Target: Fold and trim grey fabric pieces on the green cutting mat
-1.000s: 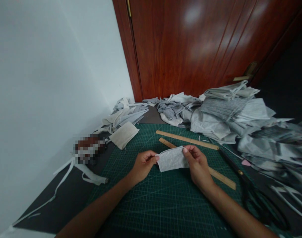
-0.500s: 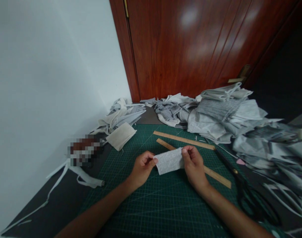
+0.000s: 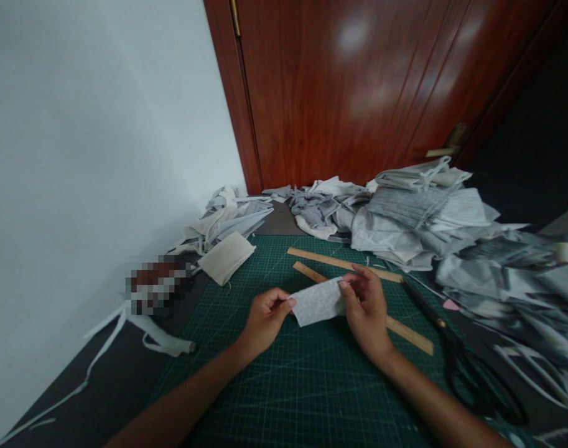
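A small light-grey piece of fabric (image 3: 318, 303), roughly rectangular, is held up between my hands above the green cutting mat (image 3: 284, 386). My left hand (image 3: 267, 317) pinches its left end between thumb and fingers. At the upper right corner, the thumb of my right hand (image 3: 365, 311) presses the cloth, with the fingers behind and the index finger lifted a little. Two wooden rulers lie on the mat beneath and beyond the fabric: one ruler (image 3: 344, 263) farther back, another ruler (image 3: 409, 336) partly hidden by the cloth and my right hand.
Black-handled scissors (image 3: 456, 354) lie on the right. A large heap of grey fabric (image 3: 419, 211) spreads along the back and right, before a wooden door (image 3: 339, 93). At left are a folded cream cloth (image 3: 228, 256), fabric strips (image 3: 162, 336) and a white wall (image 3: 101, 155).
The fingers of my right hand have lifted and spread slightly while its thumb stays on the fabric's corner. My left hand keeps its pinch, and the cloth has hardly moved.
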`<action>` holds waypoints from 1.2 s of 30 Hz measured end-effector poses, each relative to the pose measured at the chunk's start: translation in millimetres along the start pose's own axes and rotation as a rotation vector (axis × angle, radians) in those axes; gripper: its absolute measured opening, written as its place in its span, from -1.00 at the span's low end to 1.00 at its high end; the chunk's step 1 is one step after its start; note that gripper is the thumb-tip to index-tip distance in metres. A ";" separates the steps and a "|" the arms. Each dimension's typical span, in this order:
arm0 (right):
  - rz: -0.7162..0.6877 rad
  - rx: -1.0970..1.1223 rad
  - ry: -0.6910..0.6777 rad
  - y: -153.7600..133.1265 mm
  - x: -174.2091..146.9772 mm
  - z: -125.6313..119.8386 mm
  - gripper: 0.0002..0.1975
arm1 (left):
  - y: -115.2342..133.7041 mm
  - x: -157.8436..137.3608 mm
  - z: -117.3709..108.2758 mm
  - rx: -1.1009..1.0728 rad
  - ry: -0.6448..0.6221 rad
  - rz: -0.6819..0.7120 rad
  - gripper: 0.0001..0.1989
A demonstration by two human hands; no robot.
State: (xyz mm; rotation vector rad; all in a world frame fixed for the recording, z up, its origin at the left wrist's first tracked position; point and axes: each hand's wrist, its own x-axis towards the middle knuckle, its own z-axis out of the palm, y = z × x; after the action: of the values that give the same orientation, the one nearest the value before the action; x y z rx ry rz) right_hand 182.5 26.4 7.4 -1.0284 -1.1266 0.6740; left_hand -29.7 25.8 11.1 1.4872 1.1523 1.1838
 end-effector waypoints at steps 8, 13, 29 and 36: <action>-0.048 -0.157 -0.048 5.0 1.1 -6.2 -0.65 | 4.5 1.1 -3.8 0.080 -0.038 0.055 -0.69; -0.088 -0.233 -0.057 12.2 4.7 -9.1 -0.69 | 6.2 0.0 -2.1 0.080 -0.008 0.076 -0.69; 0.071 -0.142 -0.080 10.7 2.8 -5.6 -0.73 | 1.0 0.7 -0.4 -0.018 -0.046 0.030 -0.85; 0.032 -0.137 -0.083 6.3 2.4 -4.5 -0.77 | -1.0 1.7 -3.9 0.029 0.013 0.120 -0.84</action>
State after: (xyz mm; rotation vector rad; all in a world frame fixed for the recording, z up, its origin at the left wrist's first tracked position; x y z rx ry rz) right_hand 187.9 29.7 2.2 -1.1457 -1.2444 0.6772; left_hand -33.4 28.0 11.1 1.5912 1.1062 1.2638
